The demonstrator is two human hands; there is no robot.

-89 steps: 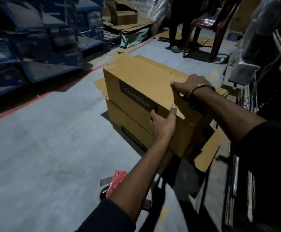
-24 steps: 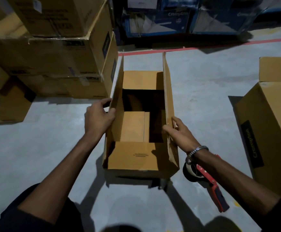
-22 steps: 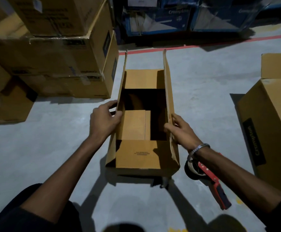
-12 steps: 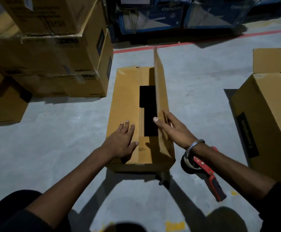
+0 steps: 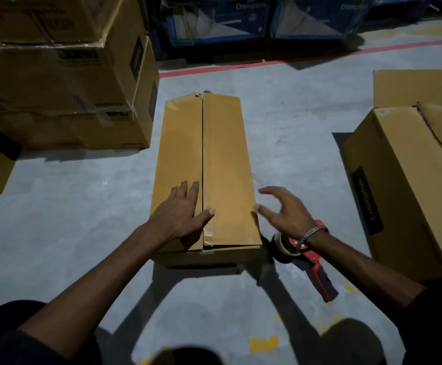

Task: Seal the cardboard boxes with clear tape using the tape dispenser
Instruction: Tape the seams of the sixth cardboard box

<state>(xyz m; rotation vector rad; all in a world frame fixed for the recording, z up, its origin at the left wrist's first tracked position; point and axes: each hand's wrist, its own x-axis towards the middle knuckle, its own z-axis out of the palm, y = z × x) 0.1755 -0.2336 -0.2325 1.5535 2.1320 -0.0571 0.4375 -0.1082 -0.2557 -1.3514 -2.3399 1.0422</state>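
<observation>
A long brown cardboard box lies on the grey floor in front of me, both top flaps folded down and meeting along a dark middle seam. My left hand presses flat on the left flap near the box's near end, thumb across the seam. My right hand hovers open just off the box's right edge, fingers spread, holding nothing. The red tape dispenser with its roll of clear tape lies on the floor under my right wrist, beside the box's near right corner.
A stack of brown boxes stands at the left, close to the box. Another brown box with an open flap sits at the right. Blue cartons line the back behind a red floor line.
The right flap, upright half a second ago, now lies flat against the left one. My right hand has left the flap and moved off to the right. My left hand stays pressed on the left flap.
</observation>
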